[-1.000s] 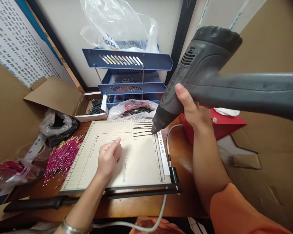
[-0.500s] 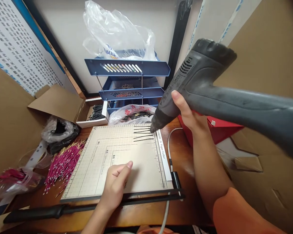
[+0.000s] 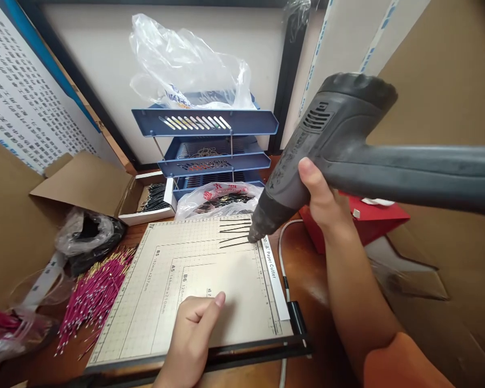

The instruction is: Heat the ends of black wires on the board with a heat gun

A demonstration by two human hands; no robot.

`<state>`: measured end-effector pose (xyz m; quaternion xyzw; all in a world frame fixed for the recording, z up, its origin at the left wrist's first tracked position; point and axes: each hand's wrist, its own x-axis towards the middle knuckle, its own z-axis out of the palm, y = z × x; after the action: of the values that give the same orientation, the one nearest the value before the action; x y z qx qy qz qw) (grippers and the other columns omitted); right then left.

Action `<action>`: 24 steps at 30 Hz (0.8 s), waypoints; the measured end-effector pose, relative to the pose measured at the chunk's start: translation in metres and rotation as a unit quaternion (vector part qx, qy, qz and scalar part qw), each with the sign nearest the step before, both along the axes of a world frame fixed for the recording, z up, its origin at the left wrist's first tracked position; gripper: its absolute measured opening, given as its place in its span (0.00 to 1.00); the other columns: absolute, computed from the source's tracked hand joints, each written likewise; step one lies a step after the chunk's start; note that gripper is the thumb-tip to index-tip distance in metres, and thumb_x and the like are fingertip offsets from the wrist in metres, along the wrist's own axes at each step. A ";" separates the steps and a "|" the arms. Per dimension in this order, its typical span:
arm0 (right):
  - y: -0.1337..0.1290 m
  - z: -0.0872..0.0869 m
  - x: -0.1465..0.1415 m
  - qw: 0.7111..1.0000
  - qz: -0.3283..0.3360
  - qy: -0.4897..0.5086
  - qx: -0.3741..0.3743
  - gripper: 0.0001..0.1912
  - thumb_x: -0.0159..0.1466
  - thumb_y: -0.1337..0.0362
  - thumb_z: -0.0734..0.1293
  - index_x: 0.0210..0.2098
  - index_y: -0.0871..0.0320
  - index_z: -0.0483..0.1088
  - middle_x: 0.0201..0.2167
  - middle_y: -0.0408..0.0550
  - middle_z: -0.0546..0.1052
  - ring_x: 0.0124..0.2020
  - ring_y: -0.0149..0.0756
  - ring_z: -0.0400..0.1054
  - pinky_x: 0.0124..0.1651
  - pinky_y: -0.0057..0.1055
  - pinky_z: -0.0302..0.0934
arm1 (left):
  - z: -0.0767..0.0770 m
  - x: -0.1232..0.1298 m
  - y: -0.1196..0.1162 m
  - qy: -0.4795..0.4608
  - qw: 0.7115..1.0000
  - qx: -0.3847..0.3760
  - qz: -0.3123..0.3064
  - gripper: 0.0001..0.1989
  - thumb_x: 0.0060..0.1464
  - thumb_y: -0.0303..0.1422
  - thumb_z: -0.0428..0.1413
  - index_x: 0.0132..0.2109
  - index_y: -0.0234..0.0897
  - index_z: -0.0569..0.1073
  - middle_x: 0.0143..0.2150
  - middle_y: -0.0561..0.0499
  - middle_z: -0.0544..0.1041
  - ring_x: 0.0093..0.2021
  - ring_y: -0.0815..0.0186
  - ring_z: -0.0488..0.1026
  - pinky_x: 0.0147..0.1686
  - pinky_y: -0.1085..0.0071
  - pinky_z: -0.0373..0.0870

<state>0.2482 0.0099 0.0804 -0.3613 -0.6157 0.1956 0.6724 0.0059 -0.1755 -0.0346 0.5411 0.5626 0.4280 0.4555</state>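
Right hand (image 3: 321, 202) grips heat gun (image 3: 339, 145) over black wires (image 3: 234, 233) — left hand (image 3: 194, 337), loosely curled, has slid nearer on the cutting board (image 3: 153, 302).

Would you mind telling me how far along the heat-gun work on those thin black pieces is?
Done: several thin black pieces lie in a row on the paper cutter board. In hand: the right hand aims the heat gun at their ends; the left hand rests on the board. Left: the pink wire pile lies beside the board.

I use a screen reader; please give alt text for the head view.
The right hand holds a grey heat gun, nozzle at thin black wires on a paper cutter board. The left hand rests on the board.
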 end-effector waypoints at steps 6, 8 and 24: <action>0.003 -0.005 -0.002 0.999 0.021 -0.025 -0.020 0.30 0.68 0.38 0.72 0.65 0.40 0.74 0.68 0.39 0.77 0.82 0.45 0.56 0.86 0.53 0.52 | 0.008 0.002 0.002 0.001 1.000 -0.011 0.000 0.42 0.67 0.68 0.48 0.24 0.40 0.43 0.21 0.56 0.41 0.23 0.68 0.41 0.26 0.62 0.42; 0.005 -0.006 0.000 0.999 0.023 -0.029 -0.023 0.30 0.69 0.40 0.71 0.66 0.41 0.74 0.68 0.41 0.76 0.82 0.46 0.55 0.86 0.54 0.52 | 0.007 0.000 0.001 -0.014 1.000 -0.019 0.012 0.42 0.66 0.69 0.49 0.24 0.41 0.43 0.21 0.56 0.41 0.23 0.68 0.41 0.25 0.63 0.41; 0.005 -0.007 -0.004 0.999 0.002 -0.032 -0.018 0.27 0.69 0.40 0.72 0.61 0.47 0.78 0.68 0.44 0.77 0.84 0.49 0.52 0.88 0.52 0.40 | 0.016 -0.001 -0.011 -0.025 0.999 -0.038 0.027 0.39 0.67 0.63 0.53 0.24 0.41 0.44 0.22 0.56 0.42 0.24 0.69 0.42 0.24 0.63 0.41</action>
<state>0.2443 0.0146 0.0729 -0.3786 -0.6341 0.1961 0.6451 0.0046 -0.1861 -0.0189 0.4973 0.5813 0.4321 0.4776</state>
